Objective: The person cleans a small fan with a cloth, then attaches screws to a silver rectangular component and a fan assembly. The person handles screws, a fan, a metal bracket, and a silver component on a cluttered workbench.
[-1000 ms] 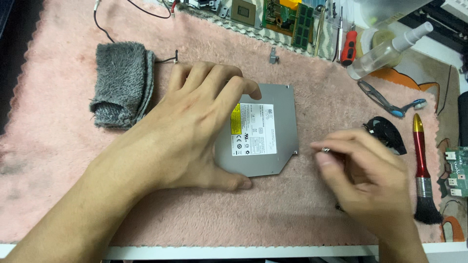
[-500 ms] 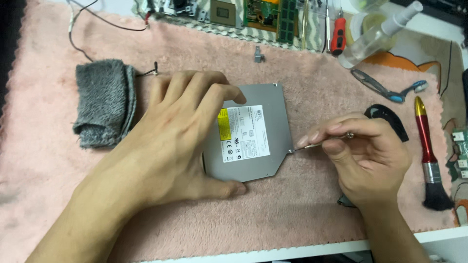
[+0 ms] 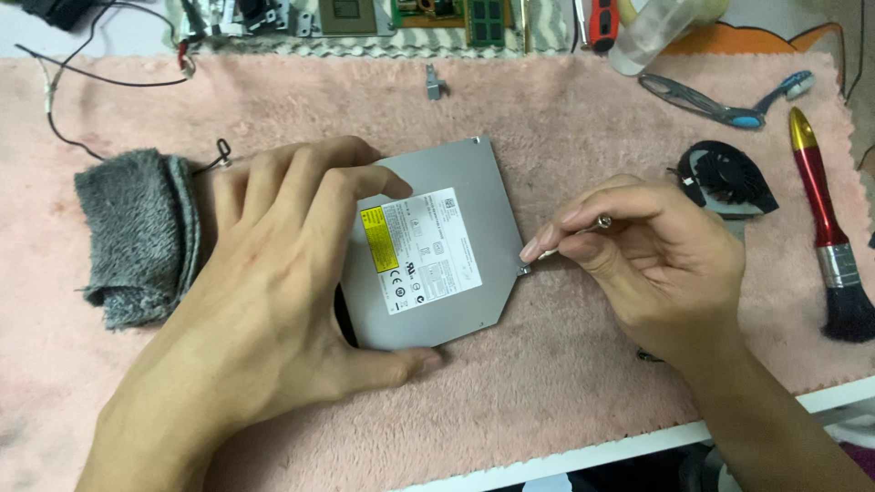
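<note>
The left hand (image 3: pixel 273 292) lies spread flat on a thin grey optical drive (image 3: pixel 437 246), pinning it to the pink mat (image 3: pixel 547 118); just beyond its fingertips sits a white rectangular label with a yellow strip (image 3: pixel 421 251). The right hand (image 3: pixel 656 260) pinches a slim screwdriver (image 3: pixel 574 235), tip touching the drive's edge. A folded grey cloth (image 3: pixel 137 237) lies just outside the left hand; a red-handled brush (image 3: pixel 825 228) lies beyond the right.

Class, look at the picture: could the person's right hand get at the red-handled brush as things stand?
Probably yes. The right hand pinches a thin tool at the grey drive, but only bare pink mat lies between it and the red-handled brush.
</note>
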